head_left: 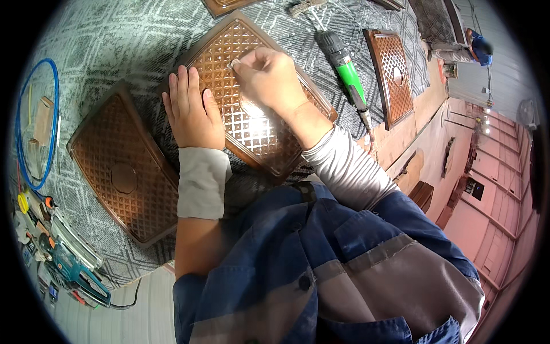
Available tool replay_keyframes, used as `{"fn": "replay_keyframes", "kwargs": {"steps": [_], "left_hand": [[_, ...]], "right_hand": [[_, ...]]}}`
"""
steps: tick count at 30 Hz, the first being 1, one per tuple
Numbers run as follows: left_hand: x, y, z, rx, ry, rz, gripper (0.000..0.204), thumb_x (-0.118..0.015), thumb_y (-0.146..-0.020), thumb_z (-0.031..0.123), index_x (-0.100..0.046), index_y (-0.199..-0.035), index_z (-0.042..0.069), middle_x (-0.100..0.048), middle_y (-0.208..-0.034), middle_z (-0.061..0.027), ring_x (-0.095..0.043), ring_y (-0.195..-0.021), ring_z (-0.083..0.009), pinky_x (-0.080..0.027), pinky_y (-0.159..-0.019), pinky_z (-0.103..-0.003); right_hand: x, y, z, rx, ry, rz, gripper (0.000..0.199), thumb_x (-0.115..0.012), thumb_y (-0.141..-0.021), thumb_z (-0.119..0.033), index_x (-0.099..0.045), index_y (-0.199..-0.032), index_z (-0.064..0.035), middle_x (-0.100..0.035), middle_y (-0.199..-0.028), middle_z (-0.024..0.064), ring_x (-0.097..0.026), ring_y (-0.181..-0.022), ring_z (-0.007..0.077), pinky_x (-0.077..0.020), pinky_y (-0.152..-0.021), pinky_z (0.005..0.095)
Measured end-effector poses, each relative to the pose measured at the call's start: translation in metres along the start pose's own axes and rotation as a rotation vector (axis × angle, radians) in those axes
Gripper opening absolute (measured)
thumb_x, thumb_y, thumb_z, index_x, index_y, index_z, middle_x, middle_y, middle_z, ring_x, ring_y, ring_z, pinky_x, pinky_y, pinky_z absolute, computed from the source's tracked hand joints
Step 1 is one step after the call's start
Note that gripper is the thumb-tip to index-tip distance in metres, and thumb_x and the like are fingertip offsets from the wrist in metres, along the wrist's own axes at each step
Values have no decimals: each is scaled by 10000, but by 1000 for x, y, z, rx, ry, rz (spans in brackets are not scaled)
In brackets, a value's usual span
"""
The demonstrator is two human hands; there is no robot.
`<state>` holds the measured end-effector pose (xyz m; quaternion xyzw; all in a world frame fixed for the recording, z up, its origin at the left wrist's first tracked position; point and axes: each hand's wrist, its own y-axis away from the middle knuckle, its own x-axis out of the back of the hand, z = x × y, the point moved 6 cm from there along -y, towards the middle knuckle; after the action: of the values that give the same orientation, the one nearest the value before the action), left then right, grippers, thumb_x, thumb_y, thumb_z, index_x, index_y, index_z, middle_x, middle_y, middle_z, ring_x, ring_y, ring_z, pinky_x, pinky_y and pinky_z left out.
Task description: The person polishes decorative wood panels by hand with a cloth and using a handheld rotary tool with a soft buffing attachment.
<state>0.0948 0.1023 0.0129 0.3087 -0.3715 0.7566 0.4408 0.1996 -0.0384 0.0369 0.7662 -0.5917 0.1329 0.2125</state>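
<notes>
A glossy brown wooden panel (229, 43) with a raised diamond-grid pattern lies in front of me on a patterned grey cloth. My left hand (196, 117) rests on its left edge, fingers stretched out, holding nothing. Over the upper middle of the panel, my right hand (270, 80) is closed in a pinch. Between its fingertips shows a small pale piece (235, 63), folded paper or cloth; I cannot tell which. The piece touches the grid surface. Bright light glares off the panel's lower middle.
To the left lies a darker patterned panel (123, 166) with a round centre. A green-and-black power tool (346, 71) sits right of my work, beside another panel (395, 77). A blue hose (56, 114), a teal power tool (77, 275) and a distant person (480, 51) are also visible.
</notes>
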Motion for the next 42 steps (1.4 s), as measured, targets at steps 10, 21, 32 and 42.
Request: {"fn": "replay_keyframes", "kwargs": {"steps": [10, 21, 32, 42], "left_hand": [[0, 1, 1, 4, -10, -6, 473, -444, -1045, 236, -457, -1485, 62, -410, -1571, -131, -326, -1485, -325, -198, -1232, -520], [0, 0, 3, 2, -33, -2, 471, -433, -1048, 232, -452, -1488, 62, -414, -1566, -130, -327, -1483, -325, -190, -1236, -518], [0, 1, 2, -7, -23, 12, 467, -428, -1050, 232, -451, -1488, 70, -411, -1567, -124, -324, -1485, -323, -194, -1236, -519], [0, 0, 2, -4, -36, 6, 467, -432, -1048, 234, -454, -1486, 76, -408, -1570, -119, -319, -1488, -318, -193, -1238, -514]], "right_hand": [[-4, 6, -12, 6, 68, 16, 125, -719, -799, -73, -655, -728, 8, -678, -747, 197, -674, -706, 362, -539, -711, 403], [-5, 3, -8, 105, 120, 58, 124, -695, -799, -79, -659, -733, 20, -673, -743, 218, -674, -758, 392, -539, -761, 423], [-4, 1, -19, 129, 110, 24, 107, -680, -808, -68, -657, -754, 20, -672, -748, 230, -675, -756, 400, -543, -755, 425], [-4, 3, -19, 222, 153, 56, 101, -683, -798, -57, -649, -748, 23, -674, -807, 238, -667, -796, 412, -539, -774, 441]]}}
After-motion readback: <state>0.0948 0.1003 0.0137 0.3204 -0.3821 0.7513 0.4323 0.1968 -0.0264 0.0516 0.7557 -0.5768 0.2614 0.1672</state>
